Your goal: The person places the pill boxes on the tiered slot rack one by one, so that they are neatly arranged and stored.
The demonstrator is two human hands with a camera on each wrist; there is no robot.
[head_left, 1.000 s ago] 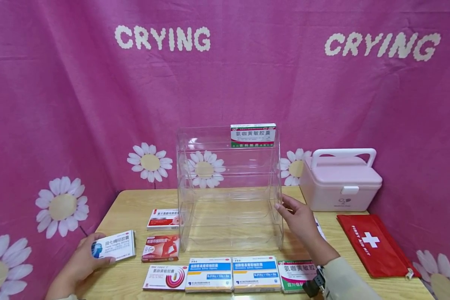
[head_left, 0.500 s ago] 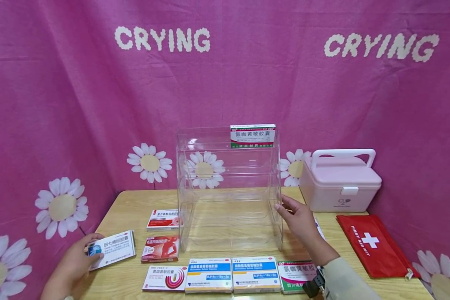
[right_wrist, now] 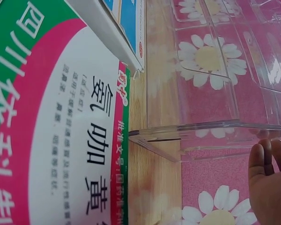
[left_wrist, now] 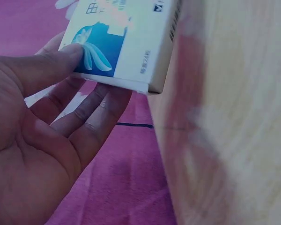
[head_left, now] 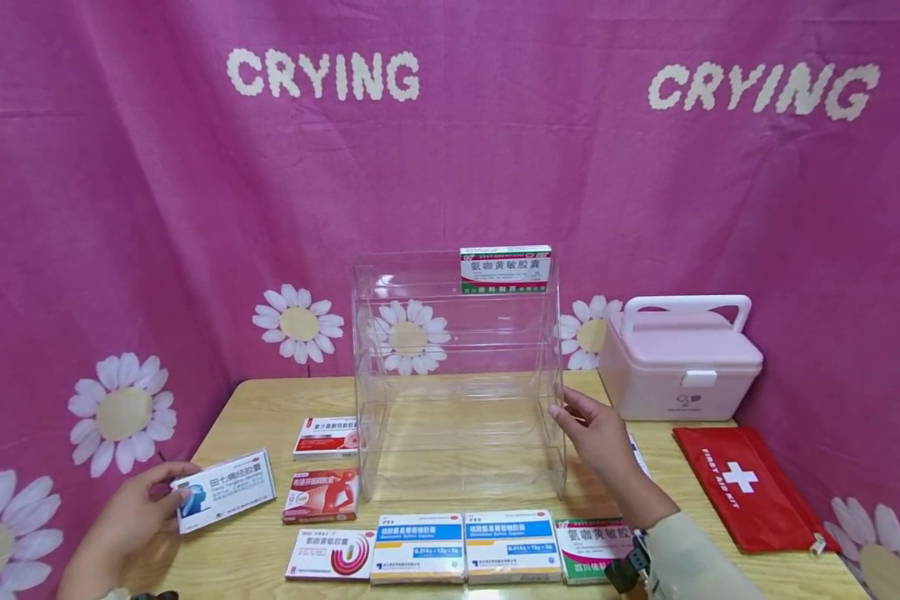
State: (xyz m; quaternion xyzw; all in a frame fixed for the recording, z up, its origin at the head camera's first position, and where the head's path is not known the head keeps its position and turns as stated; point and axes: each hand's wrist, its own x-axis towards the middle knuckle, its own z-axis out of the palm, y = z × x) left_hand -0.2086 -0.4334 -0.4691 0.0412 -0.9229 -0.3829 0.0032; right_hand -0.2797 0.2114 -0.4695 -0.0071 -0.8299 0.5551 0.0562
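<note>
My left hand pinches a white medicine box with a blue head picture, thumb on its front and fingers behind. In the left wrist view the box is tilted and held near the wooden table's edge. My right hand holds the right side edge of a clear tiered display rack. The right wrist view shows those curled fingertips at the clear panel. One white, red and green medicine box stands in the rack's top tier, on the right.
Several medicine boxes lie before the rack, including a blue-and-white box and a green-edged box. Left of it are a red box and a red-and-white box. A pink case and red pouch are at right.
My left hand has shifted a little left, and the medicine box in it has turned and risen slightly. The right hand stays on the rack.
</note>
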